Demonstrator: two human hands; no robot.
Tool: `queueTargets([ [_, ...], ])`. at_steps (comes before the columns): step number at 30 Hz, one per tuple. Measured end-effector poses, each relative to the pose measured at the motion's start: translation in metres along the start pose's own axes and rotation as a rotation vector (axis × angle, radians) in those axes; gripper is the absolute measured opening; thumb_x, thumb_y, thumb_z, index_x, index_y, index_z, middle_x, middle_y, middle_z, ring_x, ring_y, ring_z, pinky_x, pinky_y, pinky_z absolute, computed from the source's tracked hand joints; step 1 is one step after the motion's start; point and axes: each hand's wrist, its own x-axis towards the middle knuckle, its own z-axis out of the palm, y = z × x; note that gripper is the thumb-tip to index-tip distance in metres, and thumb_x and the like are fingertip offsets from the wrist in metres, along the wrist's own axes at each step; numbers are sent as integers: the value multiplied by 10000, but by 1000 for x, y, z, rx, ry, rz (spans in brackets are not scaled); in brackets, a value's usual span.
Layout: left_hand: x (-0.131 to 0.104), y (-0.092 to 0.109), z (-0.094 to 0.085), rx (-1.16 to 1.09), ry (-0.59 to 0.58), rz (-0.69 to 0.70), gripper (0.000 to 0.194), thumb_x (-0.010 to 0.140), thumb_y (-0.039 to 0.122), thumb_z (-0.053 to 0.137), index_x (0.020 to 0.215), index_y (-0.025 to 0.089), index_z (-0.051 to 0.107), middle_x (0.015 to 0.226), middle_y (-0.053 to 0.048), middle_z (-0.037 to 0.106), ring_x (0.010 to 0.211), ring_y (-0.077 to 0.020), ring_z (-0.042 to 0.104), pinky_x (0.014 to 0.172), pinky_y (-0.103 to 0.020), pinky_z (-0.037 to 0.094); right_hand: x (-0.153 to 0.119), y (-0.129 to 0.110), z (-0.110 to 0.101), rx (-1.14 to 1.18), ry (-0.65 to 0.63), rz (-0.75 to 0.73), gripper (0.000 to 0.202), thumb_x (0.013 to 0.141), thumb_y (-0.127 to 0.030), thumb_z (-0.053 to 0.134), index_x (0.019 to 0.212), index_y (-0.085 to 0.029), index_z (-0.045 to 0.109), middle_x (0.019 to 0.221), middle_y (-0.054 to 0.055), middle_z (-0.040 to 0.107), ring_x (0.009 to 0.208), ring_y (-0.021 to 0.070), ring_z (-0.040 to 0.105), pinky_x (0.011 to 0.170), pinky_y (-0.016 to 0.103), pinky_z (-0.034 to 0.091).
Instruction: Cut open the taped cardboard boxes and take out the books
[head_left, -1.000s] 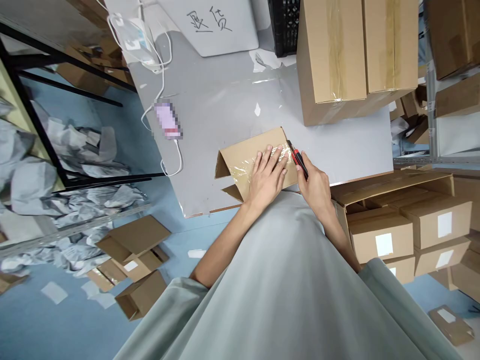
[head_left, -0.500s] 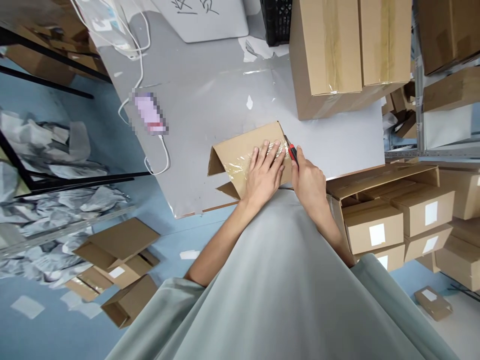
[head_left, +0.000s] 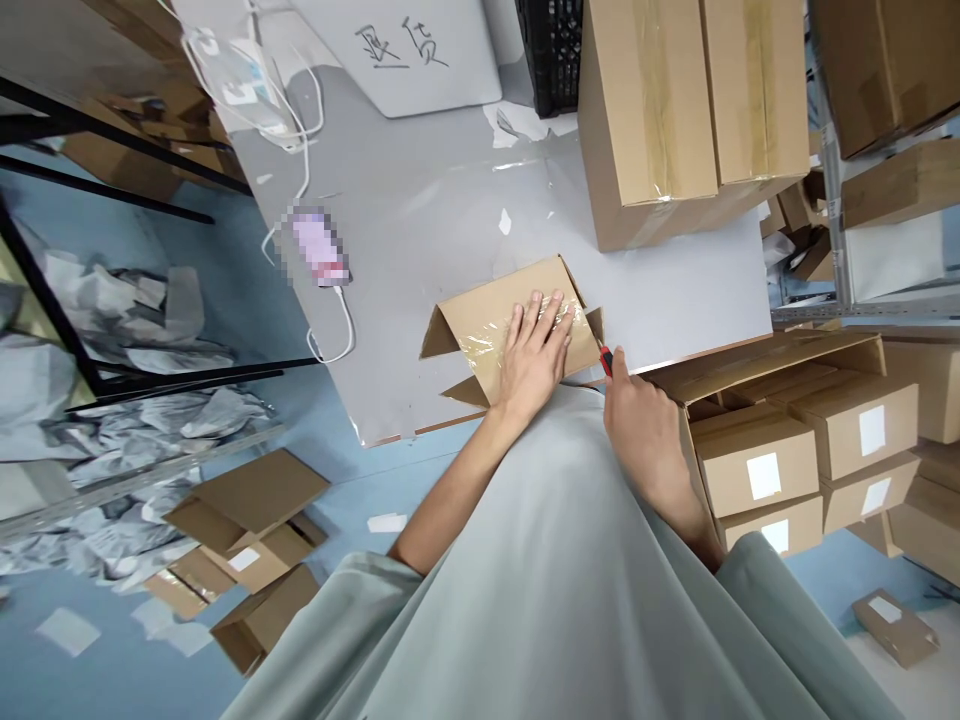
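Observation:
A brown cardboard box [head_left: 480, 320] with clear tape across it lies at the table's near edge, its left end open with flaps sticking out. My left hand [head_left: 531, 360] rests flat on the taped side, fingers spread. A flap stands out at the box's right end. Closed round a red and black cutter [head_left: 607, 362], my right hand [head_left: 649, 430] is just right of the box, at the table's edge. The cutter's tip is close to the box's lower right corner; whether it touches cannot be seen.
Two tall taped cartons [head_left: 667, 100] stand at the table's back right, beside a black crate [head_left: 551, 60]. A phone [head_left: 319, 245] with a white cable lies left. An open carton of smaller boxes [head_left: 754, 460] is right of me. Shelves flank both sides.
My right hand and the cutter have moved down and right along the box's right end, where a flap now stands out. My left hand stays on the box. The view has shifted slightly.

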Motion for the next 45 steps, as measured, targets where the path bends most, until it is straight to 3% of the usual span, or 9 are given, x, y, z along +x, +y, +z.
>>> queueTargets([
  [5,-2,1,-4,-6,56,6,522,1222,437,417,1669,265,624,1781,-126,562,1766,-313,367,1478,-626,235,36,73,-5,59,179,83,567,1180,-604,434,1524,-217,663,950,132,793,833,345,768,860,488,620],
  [11,-45,-21,-42,145,375,-217,633,1176,566,550,1733,266,526,1825,-156,492,1797,-373,277,1473,-685,189,170,191,90,301,181,253,427,1096,-537,523,1147,-166,726,1104,174,743,1073,300,674,1059,440,569],
  [16,-96,-53,-52,83,603,-627,1176,957,848,747,1844,234,279,1912,-250,261,1809,-434,204,1452,-676,265,184,215,132,291,170,306,424,1013,-437,549,1177,-99,745,1174,272,738,1184,382,649,1178,576,506],
  [22,-87,-70,-27,-311,603,-726,1171,961,903,685,1867,367,173,1933,-196,239,1790,-379,296,1364,-603,441,180,189,115,430,206,249,708,1030,-652,550,1387,-67,729,1401,327,704,1346,408,658,1226,607,506],
  [28,-65,-64,-29,-477,594,-657,1090,946,900,711,1795,283,417,1846,-192,449,1721,-366,449,1394,-533,425,152,89,74,867,-221,-89,877,1072,-847,480,1751,-292,501,1776,156,561,1628,295,565,1297,503,520],
  [32,-52,-56,-25,-588,506,-567,976,1033,873,591,1757,225,506,1823,-173,492,1723,-354,449,1423,-503,391,140,42,59,786,-206,-212,857,1073,-833,515,1689,-242,592,1759,148,592,1637,285,552,1398,502,399],
  [36,-42,-57,-16,-689,526,-540,939,1089,858,441,1812,259,415,1883,-127,398,1759,-303,385,1423,-467,389,134,33,54,752,-195,-187,817,1086,-823,473,1641,-243,626,1684,142,668,1575,289,617,1363,527,449],
  [40,-52,-84,-16,-821,529,-497,892,1118,837,312,1741,238,533,1837,-118,486,1741,-284,424,1429,-460,375,131,36,51,708,-185,-190,785,1073,-838,471,1557,-259,688,1648,116,703,1568,278,628,1356,493,458],
  [45,-77,-142,-9,-1078,521,-1024,812,1193,699,194,1707,165,526,1853,-171,446,1731,-276,434,1403,-426,377,148,66,47,790,-167,-95,824,934,-949,598,1344,-261,790,1442,99,828,1439,322,721,1261,536,563],
])
